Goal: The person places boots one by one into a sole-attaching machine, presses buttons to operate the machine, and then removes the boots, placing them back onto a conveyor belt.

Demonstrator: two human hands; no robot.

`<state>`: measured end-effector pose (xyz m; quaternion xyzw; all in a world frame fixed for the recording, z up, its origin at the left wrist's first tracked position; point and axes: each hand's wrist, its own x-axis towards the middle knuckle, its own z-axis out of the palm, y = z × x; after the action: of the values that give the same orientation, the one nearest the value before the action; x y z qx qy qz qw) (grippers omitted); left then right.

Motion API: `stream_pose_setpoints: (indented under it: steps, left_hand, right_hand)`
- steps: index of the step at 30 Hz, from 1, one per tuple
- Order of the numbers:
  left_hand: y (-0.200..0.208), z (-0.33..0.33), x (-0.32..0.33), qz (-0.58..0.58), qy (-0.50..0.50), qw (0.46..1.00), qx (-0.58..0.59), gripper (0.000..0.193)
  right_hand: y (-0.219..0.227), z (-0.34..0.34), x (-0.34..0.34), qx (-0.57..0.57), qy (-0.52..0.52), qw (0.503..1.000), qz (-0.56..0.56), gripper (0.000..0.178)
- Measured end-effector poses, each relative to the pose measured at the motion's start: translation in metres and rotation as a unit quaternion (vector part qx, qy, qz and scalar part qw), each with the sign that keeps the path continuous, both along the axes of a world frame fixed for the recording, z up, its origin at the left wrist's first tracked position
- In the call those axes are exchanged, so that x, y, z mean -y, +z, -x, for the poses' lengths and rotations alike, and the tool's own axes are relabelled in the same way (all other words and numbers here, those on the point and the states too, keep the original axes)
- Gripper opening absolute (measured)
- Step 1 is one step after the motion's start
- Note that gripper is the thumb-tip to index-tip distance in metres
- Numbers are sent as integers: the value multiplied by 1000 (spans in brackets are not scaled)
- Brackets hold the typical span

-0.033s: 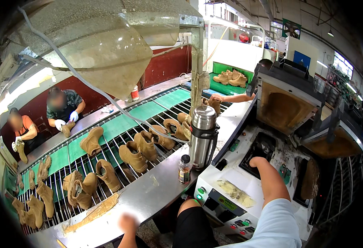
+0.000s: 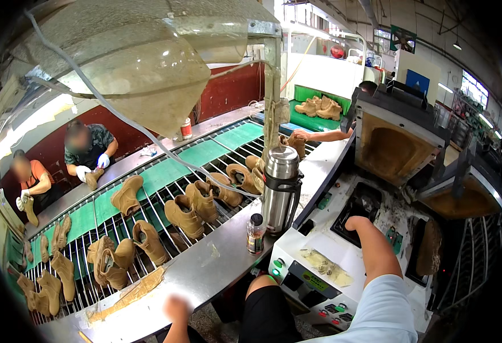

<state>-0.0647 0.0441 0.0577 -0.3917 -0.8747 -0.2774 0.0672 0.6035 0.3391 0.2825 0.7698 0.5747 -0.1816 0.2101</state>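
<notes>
My right hand (image 2: 354,223) reaches down into a dark rectangular well (image 2: 366,197) of the white machine. Its fingers are hidden inside, so what they touch or hold cannot be seen. Close to the front edge of the metal ledge (image 2: 205,268) is my left hand (image 2: 176,309), too blurred for its fingers to show. Beside the right forearm, a second well holds a brown, rough-surfaced sole-shaped piece (image 2: 429,248). Behind the wells, two raised press lids with brown padded undersides, the nearer lid (image 2: 396,146) and the farther lid (image 2: 465,194), stand tilted up.
A steel flask (image 2: 279,194) and a small dark-capped bottle (image 2: 255,234) stand on the ledge. Several tan boots (image 2: 183,216) sit on the roller conveyor (image 2: 165,240). Two co-workers handle boots across it; another person's hand (image 2: 302,135) touches a boot at the far end.
The other person's hand at the far end of the conveyor has shifted slightly on its boot. My two hands stay where they were.
</notes>
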Motion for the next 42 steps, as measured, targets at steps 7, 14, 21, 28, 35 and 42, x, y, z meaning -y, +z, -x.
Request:
stream_pose_setpoints:
  steps: [7,14,21,28,35,42]
  left_hand:
    - [-23,2,-10,23,2,993,-120,16]
    - [-57,27,-4,63,18,955,-291,19]
    - [-75,42,-3,-27,-17,918,-395,26]
    - [-7,-2,-4,-5,-53,993,-103,19]
    - [121,-61,-5,109,17,989,94,19]
    - [129,-67,-7,130,7,987,96,27]
  right_hand:
    - [-14,-29,11,-12,79,997,-17,41]
    - [29,-2,31,46,60,996,-39,45]
    - [38,-84,31,-31,-140,801,-581,26]
    - [1,-127,6,-46,-329,809,-485,37]
    - [9,-104,1,19,-291,850,-440,29]
    - [13,-89,18,26,-297,854,-426,29]
